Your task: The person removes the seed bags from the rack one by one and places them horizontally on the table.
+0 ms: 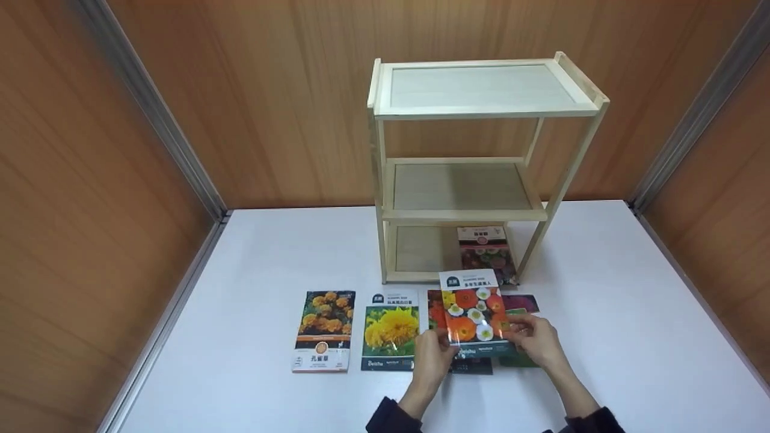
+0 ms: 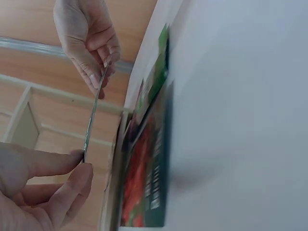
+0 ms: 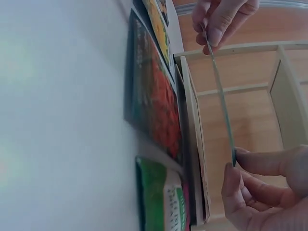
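Note:
Both hands hold one seed packet (image 1: 475,307) with orange, red and white flowers, lifted above the table. My left hand (image 1: 432,361) pinches its left edge between thumb and fingers; my right hand (image 1: 537,341) pinches the right edge. In both wrist views the packet shows edge-on as a thin line. Beneath it lie a red-flower packet (image 3: 161,91) and a green-bottomed packet (image 3: 159,192), both partly hidden in the head view. Left of them are a yellow-flower packet (image 1: 391,331) and an orange marigold packet (image 1: 323,331).
A pale wooden three-tier shelf (image 1: 463,214) stands behind the packets. On its bottom tier, at the right, lies a dark pinkish packet (image 1: 487,255). Wood-grain panels (image 1: 289,108) with metal corner strips enclose the white table (image 1: 240,337).

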`<state>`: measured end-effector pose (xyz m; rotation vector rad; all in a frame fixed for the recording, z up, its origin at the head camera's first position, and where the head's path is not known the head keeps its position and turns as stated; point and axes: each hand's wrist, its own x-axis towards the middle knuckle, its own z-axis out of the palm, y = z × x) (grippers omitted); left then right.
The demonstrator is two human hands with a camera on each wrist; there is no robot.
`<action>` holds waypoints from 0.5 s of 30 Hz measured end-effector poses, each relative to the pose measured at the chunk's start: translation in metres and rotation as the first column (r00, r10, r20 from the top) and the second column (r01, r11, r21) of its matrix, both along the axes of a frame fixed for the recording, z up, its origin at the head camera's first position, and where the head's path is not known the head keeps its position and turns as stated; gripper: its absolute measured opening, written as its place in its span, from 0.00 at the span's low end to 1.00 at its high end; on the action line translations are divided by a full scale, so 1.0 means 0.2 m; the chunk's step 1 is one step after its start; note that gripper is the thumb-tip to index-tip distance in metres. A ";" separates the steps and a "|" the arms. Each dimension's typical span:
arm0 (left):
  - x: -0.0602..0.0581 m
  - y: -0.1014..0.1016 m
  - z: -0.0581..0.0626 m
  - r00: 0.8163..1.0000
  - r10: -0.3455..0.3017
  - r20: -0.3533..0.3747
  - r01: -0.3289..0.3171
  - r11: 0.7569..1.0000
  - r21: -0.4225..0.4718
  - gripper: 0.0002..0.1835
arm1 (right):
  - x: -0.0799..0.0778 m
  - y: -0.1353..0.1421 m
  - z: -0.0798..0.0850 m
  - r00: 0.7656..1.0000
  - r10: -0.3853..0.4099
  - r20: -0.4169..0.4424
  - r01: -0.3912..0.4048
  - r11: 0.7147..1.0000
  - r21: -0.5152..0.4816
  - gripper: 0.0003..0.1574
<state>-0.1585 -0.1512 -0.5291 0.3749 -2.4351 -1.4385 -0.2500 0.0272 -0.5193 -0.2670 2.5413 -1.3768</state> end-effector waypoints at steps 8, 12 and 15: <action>0.00 0.14 -0.06 0.997 -0.052 0.058 0.047 0.995 0.084 0.10 | 0.05 0.17 -0.04 0.993 -0.081 0.085 0.079 0.996 0.030 0.26; -0.02 0.21 -0.08 0.994 -0.067 0.089 0.057 0.993 0.104 0.10 | 0.07 0.25 -0.07 0.981 -0.133 0.139 0.131 0.991 0.026 0.26; -0.03 0.26 -0.09 0.991 -0.079 0.109 0.067 0.991 0.114 0.10 | 0.07 0.30 -0.07 0.973 -0.162 0.167 0.161 0.987 0.020 0.27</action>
